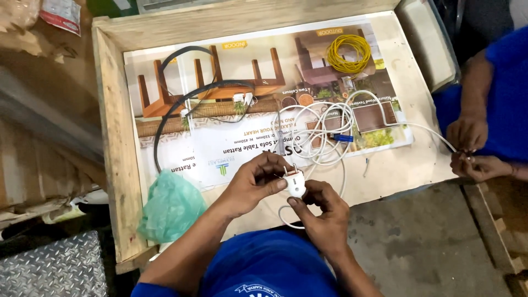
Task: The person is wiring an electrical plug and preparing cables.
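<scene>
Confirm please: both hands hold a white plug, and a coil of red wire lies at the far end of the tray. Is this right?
Not quite. In the head view the coil of wire is yellow, not red. Both the left hand and right hand do hold the white plug over the tray.

A single view is given from a head-worn camera, aimed steeply downward and held close over the wooden tray [113, 137]; only its near and middle parts are covered.
</scene>
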